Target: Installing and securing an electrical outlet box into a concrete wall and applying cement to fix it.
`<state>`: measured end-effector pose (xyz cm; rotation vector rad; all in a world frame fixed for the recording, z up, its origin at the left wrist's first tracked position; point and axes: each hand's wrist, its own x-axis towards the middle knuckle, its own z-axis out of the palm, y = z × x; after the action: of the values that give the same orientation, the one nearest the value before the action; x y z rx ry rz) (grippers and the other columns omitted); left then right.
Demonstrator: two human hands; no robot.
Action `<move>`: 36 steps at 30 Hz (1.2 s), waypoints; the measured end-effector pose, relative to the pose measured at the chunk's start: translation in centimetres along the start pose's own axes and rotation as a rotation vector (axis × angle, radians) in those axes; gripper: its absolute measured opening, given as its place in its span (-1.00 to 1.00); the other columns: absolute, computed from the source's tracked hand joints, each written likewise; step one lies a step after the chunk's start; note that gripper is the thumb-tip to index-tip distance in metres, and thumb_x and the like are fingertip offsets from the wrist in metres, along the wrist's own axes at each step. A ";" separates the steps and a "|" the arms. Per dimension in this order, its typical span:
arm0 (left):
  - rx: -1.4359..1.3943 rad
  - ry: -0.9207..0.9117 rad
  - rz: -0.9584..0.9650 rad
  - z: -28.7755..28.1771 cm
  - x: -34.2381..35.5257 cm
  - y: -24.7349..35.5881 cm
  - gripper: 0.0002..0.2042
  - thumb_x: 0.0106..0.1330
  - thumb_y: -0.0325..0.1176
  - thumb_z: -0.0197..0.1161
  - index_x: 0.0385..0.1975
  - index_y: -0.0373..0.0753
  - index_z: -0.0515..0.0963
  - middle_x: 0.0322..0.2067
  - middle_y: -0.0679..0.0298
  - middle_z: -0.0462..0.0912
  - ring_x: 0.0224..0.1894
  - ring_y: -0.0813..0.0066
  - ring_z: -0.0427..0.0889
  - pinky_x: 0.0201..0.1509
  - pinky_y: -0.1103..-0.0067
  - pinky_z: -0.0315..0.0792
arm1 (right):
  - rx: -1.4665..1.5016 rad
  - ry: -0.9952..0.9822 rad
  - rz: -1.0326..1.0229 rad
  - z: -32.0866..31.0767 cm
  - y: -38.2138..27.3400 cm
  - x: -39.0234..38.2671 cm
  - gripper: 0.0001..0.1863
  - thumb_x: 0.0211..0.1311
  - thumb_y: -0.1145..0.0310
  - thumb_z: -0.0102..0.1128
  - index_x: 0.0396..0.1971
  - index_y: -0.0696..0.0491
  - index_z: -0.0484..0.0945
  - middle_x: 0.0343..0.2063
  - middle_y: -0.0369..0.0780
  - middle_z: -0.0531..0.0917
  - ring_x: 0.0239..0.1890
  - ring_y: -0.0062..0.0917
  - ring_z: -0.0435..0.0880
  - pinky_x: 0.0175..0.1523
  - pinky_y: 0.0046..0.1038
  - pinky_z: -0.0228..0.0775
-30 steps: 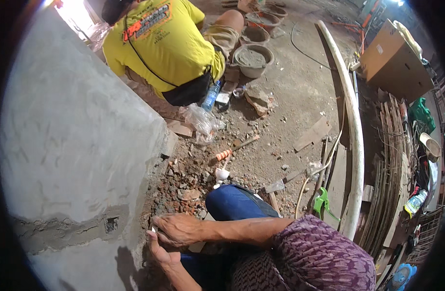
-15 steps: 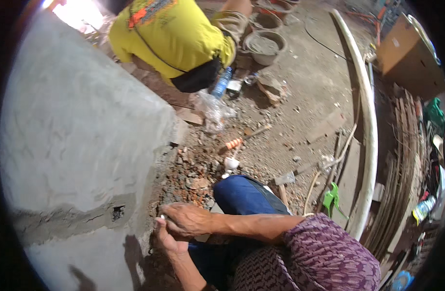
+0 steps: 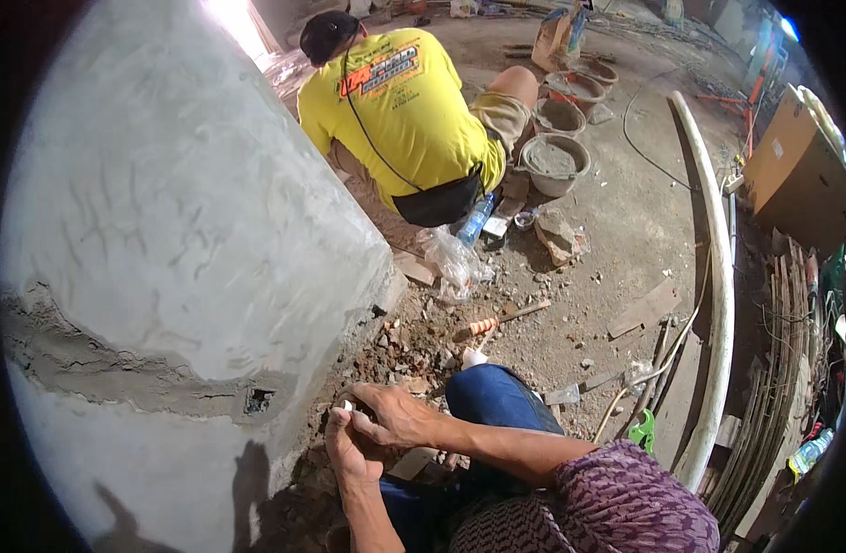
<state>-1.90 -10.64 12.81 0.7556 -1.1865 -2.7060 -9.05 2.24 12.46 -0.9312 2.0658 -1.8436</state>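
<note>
My left hand (image 3: 351, 453) and my right hand (image 3: 397, 420) meet low in front of the grey plastered wall (image 3: 192, 240). Between their fingertips is a small white piece (image 3: 347, 405), its kind too small to make out. Both hands are closed about it, the right one reaching over from the side. To their left, a band of rougher mortar (image 3: 118, 373) runs along the wall and ends at a small dark square opening (image 3: 259, 399).
Rubble (image 3: 395, 355) lies at the wall's foot. An orange-handled tool (image 3: 484, 326) lies beyond my knee. A co-worker in a yellow shirt (image 3: 409, 120) crouches ahead, beside several buckets (image 3: 554, 166). A long pale pipe (image 3: 718, 276), wooden strips (image 3: 778, 369) and a cardboard box (image 3: 801, 166) are at right.
The view has tilted up and shifted, bringing more of the co-worker and the far floor into sight. My hands stay together at the small white piece.
</note>
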 end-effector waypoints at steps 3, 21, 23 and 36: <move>0.045 -0.010 0.077 1.2 -0.4 0.6 -0.69 0.37 -0.03 0.31 -0.31 -0.14 0.50 -0.61 0.48 0.41 -0.51 0.59 0.45 -0.36 0.55 0.41 | 0.015 -0.012 -0.089 -0.4 -1.2 0.4 -0.55 0.39 0.22 0.06 0.13 0.21 0.43 -0.16 0.14 0.63 -0.09 0.05 0.65 -0.01 -0.11 0.51; 0.172 0.078 0.125 -1.6 1.5 0.2 -0.65 0.42 -0.01 0.25 -0.03 -0.15 0.60 -0.20 0.39 0.64 -0.16 0.46 0.64 -0.04 0.45 0.54 | 0.139 0.152 0.033 0.4 -1.0 1.7 -0.54 0.29 0.37 0.23 0.16 0.19 0.50 -0.04 0.03 0.69 0.02 -0.14 0.70 0.13 -0.26 0.51; 0.317 0.034 0.219 2.9 0.2 0.5 -0.55 0.39 -0.06 0.32 0.11 -0.25 0.55 -0.06 0.31 0.63 -0.04 0.45 0.60 0.04 0.48 0.49 | 0.207 0.215 0.029 -1.3 -0.8 1.2 -0.57 0.30 0.44 0.22 0.17 0.18 0.51 -0.01 -0.08 0.70 0.02 -0.37 0.70 0.14 -0.36 0.51; 0.778 -0.195 0.616 3.3 -1.3 6.1 -0.65 0.51 -0.29 0.16 0.18 -0.33 0.52 0.04 0.13 0.64 0.09 0.39 0.60 0.20 0.49 0.45 | 0.448 0.174 0.025 -0.7 -4.2 2.3 -0.71 0.19 0.62 0.35 -0.07 0.23 0.60 -0.12 -0.15 0.71 -0.09 -0.54 0.69 0.01 -0.49 0.56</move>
<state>-3.03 -12.33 19.55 0.1018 -2.1208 -1.8154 -9.94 1.45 17.16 -0.6431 1.6230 -2.3065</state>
